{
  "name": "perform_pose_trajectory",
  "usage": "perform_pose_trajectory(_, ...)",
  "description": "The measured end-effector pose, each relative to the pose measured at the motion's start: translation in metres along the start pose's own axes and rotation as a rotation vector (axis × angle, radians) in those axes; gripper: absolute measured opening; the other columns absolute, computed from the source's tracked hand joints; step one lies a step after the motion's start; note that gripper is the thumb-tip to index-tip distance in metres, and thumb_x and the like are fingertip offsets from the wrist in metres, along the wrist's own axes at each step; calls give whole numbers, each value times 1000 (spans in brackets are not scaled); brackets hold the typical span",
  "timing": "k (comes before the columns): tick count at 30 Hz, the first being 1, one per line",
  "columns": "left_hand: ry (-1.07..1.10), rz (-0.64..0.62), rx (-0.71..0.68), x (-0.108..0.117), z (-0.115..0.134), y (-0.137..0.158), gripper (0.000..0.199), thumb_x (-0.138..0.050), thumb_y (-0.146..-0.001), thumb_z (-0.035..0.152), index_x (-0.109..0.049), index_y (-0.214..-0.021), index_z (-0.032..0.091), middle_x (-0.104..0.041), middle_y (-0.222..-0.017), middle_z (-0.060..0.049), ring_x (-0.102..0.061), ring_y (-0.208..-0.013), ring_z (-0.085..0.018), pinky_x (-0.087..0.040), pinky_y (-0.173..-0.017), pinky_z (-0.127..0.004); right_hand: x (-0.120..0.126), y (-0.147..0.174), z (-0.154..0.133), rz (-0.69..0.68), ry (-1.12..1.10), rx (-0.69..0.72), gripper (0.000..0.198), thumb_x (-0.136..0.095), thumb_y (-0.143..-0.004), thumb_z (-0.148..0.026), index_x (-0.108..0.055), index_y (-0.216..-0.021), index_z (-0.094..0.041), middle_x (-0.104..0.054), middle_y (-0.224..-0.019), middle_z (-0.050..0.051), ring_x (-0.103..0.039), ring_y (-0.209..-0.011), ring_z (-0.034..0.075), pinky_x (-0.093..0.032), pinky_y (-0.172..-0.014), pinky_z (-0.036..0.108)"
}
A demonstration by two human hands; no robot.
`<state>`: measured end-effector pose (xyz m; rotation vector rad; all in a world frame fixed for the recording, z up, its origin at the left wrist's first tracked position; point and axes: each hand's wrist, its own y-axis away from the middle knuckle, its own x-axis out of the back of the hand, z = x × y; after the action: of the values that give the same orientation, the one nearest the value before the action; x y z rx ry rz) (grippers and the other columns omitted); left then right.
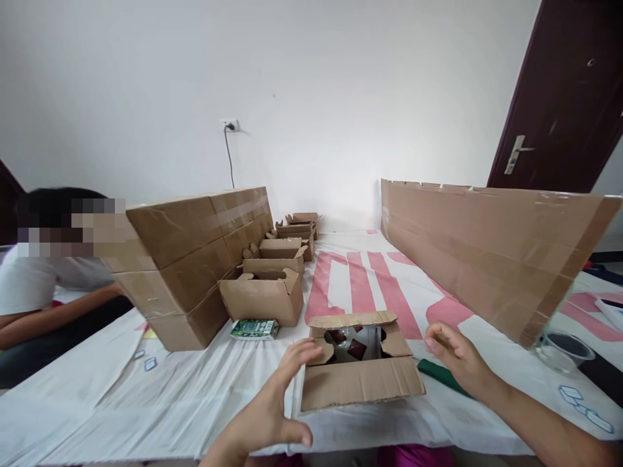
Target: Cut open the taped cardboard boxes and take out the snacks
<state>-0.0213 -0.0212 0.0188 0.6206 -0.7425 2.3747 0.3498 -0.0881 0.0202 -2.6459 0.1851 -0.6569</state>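
Observation:
A small cardboard box with its top flaps raised stands at the table's front edge. Dark red diamond-shaped pieces and something clear and shiny show through its opening; what they are I cannot tell. At the box's left side is my left hand, its fingers stretched out and the thumb apart, with the fingertips by the left flap. My right hand hovers to the right of the box, fingers loosely bent and nothing visible in them. Partly under that hand lies a dark green strip-like object.
Several open cardboard boxes form a row beside a stacked wall of cartons. A small green printed pack lies before them. On the right stand a cardboard panel and a clear tub. A person sits at left.

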Motion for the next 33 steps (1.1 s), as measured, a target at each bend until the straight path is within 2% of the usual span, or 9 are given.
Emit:
perform_pose_trajectory(2, -95, -31, 4, -3, 5, 1, 75, -75, -64, 60, -54, -131, 32, -52, -138, -11, -37, -135, -36, -28, -112, -53, -1, -1, -4, 51, 27, 60, 32, -44, -95, -44, -51, -73, -22, -48, -76, 1, -49, -70, 15, -44, -64, 28)
perform_pose_trajectory(4, -97, 81, 56, -10, 5, -6, 51, -65, -80, 50, -56, -126, 30, -64, -120, -10, -53, -120, -31, -37, -106, -49, -5, -4, -6, 95, 35, 86, 34, -44, -95, -45, -53, -73, -21, -53, -83, 4, -54, -77, 17, -46, -66, 29)
perform_pose_trajectory(5, -74, 157, 108, -15, 4, -11, 46, -59, -85, 47, -54, -127, 28, -67, -112, -9, -59, -110, -28, -42, -100, -46, -7, -5, -7, 111, 22, 75, 33, -43, -95, -46, -54, -76, -21, -54, -85, 4, -55, -78, 18, -47, -66, 29)
perform_pose_trajectory(7, -22, 285, 220, -24, 1, -23, 50, -52, -88, 45, -46, -133, 24, -68, -108, -9, -64, -96, -25, -49, -87, -41, -11, -6, -9, 140, -21, 34, 29, -41, -96, -46, -57, -89, -22, -56, -84, 4, -57, -74, 17, -49, -62, 28)
perform_pose_trajectory(10, -28, 374, 304, -32, -1, -37, 60, -53, -86, 42, -34, -140, 22, -67, -109, -8, -65, -91, -23, -50, -81, -37, -15, -7, -13, 156, -19, 54, 28, -38, -98, -42, -54, -113, -25, -57, -83, 2, -57, -66, 15, -51, -62, 28)
perform_pose_trajectory(16, -66, 390, 301, -32, 4, -40, 57, -53, -84, 42, -39, -135, 21, -66, -90, -2, -65, -84, -20, -49, -74, -32, -29, -11, -31, 15, 220, 266, 18, -43, -96, -29, -58, -105, -24, -59, -92, 6, -58, -74, 17, -52, -66, 30)
perform_pose_trajectory(20, -79, 390, 301, -32, 5, -38, 54, -53, -84, 43, -43, -132, 20, -66, -85, -2, -65, -78, -21, -48, -68, -31, -41, -19, -46, -83, 353, 310, 21, -48, -92, -22, -57, -111, -24, -59, -103, 7, -60, -72, 15, -53, -65, 29)
perform_pose_trajectory(25, -31, 364, 284, -32, 4, -40, 51, -52, -85, 42, -44, -130, 20, -68, -102, -6, -66, -86, -21, -50, -75, -32, -46, -35, -61, -103, 491, 343, 27, -41, -92, -15, -60, -109, -22, -62, -104, 8, -64, -87, 19, -53, -75, 33)
perform_pose_trajectory(33, -73, 353, 308, -30, 11, -38, 54, -49, -86, 43, -41, -132, 17, -67, -87, -5, -65, -81, -23, -49, -73, -34, -43, -41, -64, -271, 559, 398, 24, -51, -85, -11, -62, -104, -21, -64, -106, 6, -63, -92, 20, -52, -78, 33)
